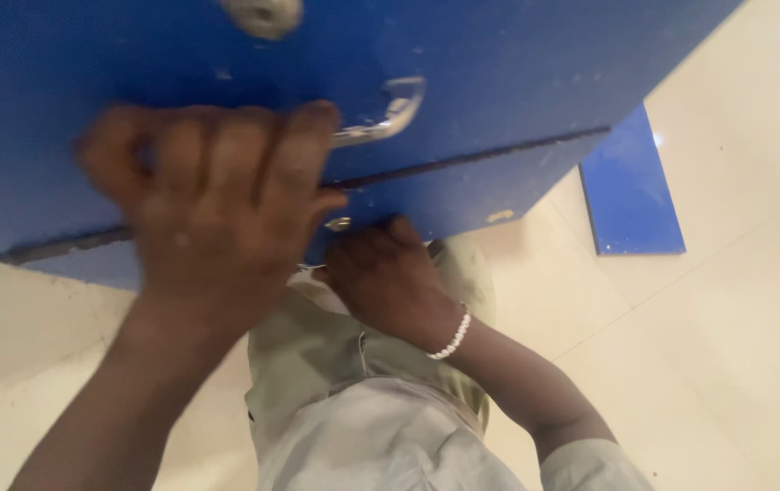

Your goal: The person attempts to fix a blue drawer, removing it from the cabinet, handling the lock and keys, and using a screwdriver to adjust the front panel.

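Both hands, left hand [217,209] and right hand [385,277], grip the blue drawer [517,82].

The cabinet front [517,73] is deep blue with pale scuffs, its handle [390,114] silvery metal. A loose board [631,195] is the same blue, on a cream floor [735,345]. The bracelet [454,335] is white beads; the clothing [354,409] is pale olive-grey.

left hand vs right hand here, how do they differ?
The left hand is higher, fingers curled on the blue panel beside the metal handle; the right hand is lower, at the panel's bottom edge. The left is blurred, the right sharper. Only the right wrist wears a white bead bracelet. Both touch the panel.
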